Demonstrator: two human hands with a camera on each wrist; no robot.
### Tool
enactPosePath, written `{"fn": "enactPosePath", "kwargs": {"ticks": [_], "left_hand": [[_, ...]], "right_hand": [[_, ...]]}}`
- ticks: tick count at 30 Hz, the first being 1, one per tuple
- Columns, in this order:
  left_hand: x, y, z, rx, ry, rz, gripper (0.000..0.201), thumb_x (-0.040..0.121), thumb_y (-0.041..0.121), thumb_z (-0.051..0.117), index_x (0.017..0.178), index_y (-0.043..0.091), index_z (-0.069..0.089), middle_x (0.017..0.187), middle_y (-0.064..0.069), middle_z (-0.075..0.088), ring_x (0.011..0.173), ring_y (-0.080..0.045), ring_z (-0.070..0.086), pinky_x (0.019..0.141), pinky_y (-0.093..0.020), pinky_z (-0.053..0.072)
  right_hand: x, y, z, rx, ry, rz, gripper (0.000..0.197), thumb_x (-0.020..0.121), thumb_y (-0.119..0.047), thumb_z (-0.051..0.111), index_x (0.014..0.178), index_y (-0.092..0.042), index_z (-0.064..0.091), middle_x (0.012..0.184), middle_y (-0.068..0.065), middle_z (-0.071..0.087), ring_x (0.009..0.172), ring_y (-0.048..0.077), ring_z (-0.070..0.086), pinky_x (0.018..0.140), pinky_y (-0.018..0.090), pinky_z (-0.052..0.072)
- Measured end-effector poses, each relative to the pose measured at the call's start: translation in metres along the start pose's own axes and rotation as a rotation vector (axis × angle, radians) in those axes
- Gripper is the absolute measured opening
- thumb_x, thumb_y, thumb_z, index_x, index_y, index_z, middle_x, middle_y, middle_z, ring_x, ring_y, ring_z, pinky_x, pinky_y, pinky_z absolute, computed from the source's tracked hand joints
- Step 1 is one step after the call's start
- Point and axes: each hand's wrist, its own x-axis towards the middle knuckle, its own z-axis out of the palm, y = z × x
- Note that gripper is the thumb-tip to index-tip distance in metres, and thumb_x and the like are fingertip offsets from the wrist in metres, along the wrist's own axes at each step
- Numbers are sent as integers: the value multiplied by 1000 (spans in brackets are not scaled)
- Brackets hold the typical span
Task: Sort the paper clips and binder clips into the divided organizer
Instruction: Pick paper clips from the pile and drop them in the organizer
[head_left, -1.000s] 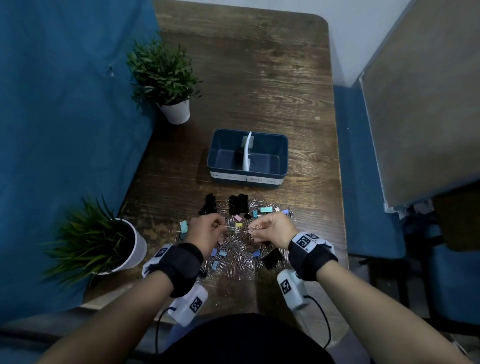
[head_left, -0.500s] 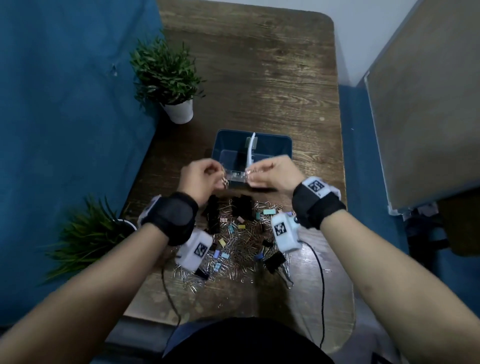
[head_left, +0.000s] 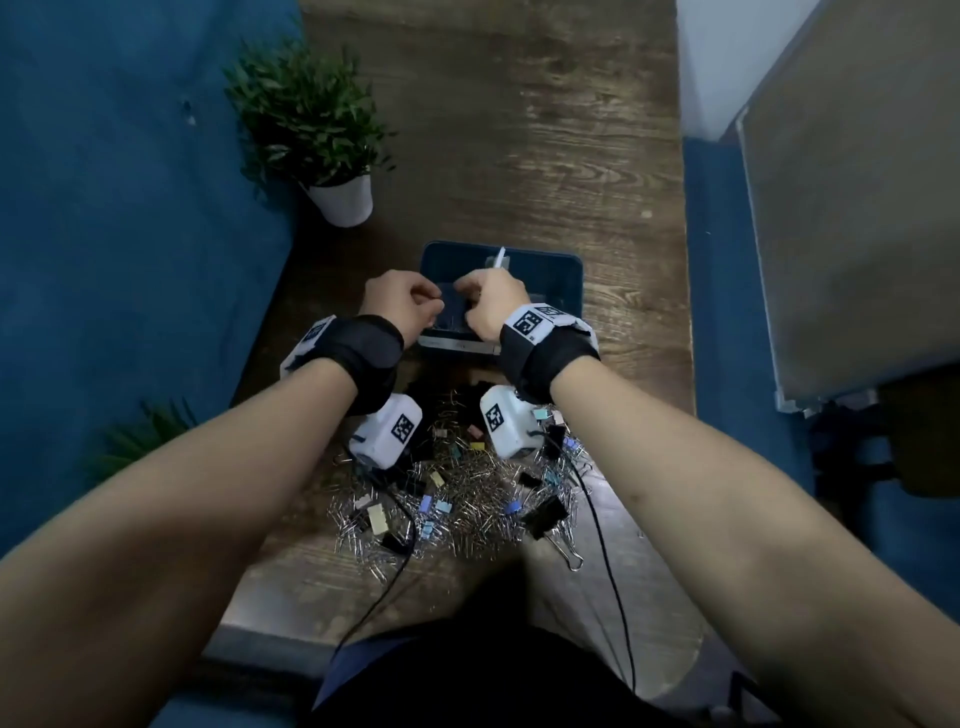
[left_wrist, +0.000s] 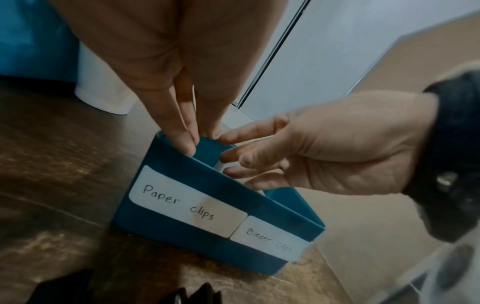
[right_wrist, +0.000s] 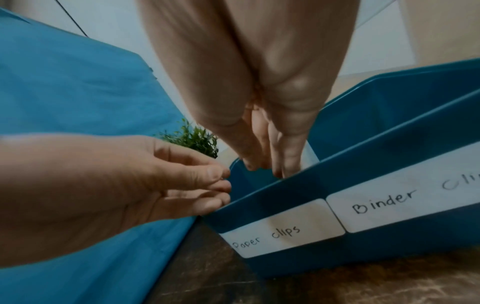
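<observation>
The blue divided organizer (head_left: 571, 291) stands mid-table with a white divider (head_left: 501, 257). Its front wall (left_wrist: 233, 197) bears the labels "Paper clips" (left_wrist: 182, 201) on the left and "Binder clips" (left_wrist: 270, 238) on the right. Both hands hover over the left compartment. My left hand (head_left: 436, 306) points its fingertips (left_wrist: 187, 144) down at the rim, thumb and fingers close together, with no clip visible between them. My right hand (head_left: 467, 306) has relaxed, spread fingers (left_wrist: 233, 156) reaching into that compartment (right_wrist: 265, 168). The mixed pile of paper clips and binder clips (head_left: 467, 493) lies nearer to me.
One potted plant (head_left: 311, 119) stands at the far left and another (head_left: 135, 441) at the near left. Blue fabric (head_left: 130, 208) borders the table's left side, and a board (head_left: 857, 208) leans at the right. Cables (head_left: 597, 519) trail across the pile.
Both hands rose from the pile with paper clips held between them and moved forward to the organizer. Now they are over the left compartment and the clips no longer show in the fingers.
</observation>
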Motion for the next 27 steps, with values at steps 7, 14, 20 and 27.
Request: {"fn": "enactPosePath", "kwargs": {"ticks": [7, 14, 20, 27], "left_hand": [[-58, -25, -9, -47, -35, 179, 8, 80, 8, 69, 85, 14, 66, 77, 4, 65, 67, -6, 59, 66, -14, 48], [-135, -79, 44, 330, -539, 238, 38, 71, 27, 78, 104, 22, 60, 100, 10, 53, 92, -6, 51, 83, -20, 47], [-151, -113, 68, 448, -465, 302, 56, 78, 24, 73, 128, 25, 47, 118, 3, 42, 107, -13, 46, 96, -30, 45], [-152, -113, 65, 511, -360, 338, 59, 76, 39, 71, 127, 23, 47, 120, 3, 41, 114, -14, 41, 92, -31, 46]], "right_hand": [[-81, 41, 0, 128, 75, -167, 21, 85, -1, 65, 95, -19, 63, 96, -11, 65, 85, 1, 62, 78, 10, 49], [-135, 104, 63, -436, -377, -175, 76, 71, -37, 81, 137, -27, 44, 142, -5, 43, 129, 15, 41, 107, 34, 38], [-141, 123, 81, -489, -226, -283, 53, 79, -27, 75, 128, -26, 53, 132, -3, 45, 122, 17, 44, 105, 32, 42], [-138, 123, 76, -462, -228, -262, 85, 73, -34, 81, 144, -22, 36, 141, 1, 39, 131, 20, 38, 109, 38, 39]]}}
